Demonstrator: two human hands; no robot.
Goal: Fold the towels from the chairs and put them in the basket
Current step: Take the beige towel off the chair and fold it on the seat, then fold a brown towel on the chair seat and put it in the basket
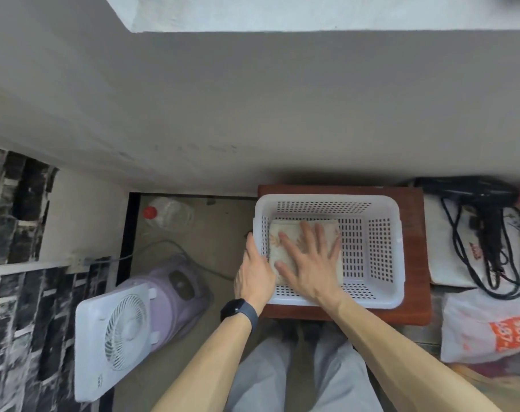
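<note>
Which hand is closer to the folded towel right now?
Right. The right hand lies flat on the towel inside the basket; the left hand is outside, against the basket's left wall.

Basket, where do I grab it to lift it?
Grip the basket by its rim on the two short sides, coming from outside, left and right. The rim sticks out like a lip, so it is probably easy to hook fingers under.
</note>
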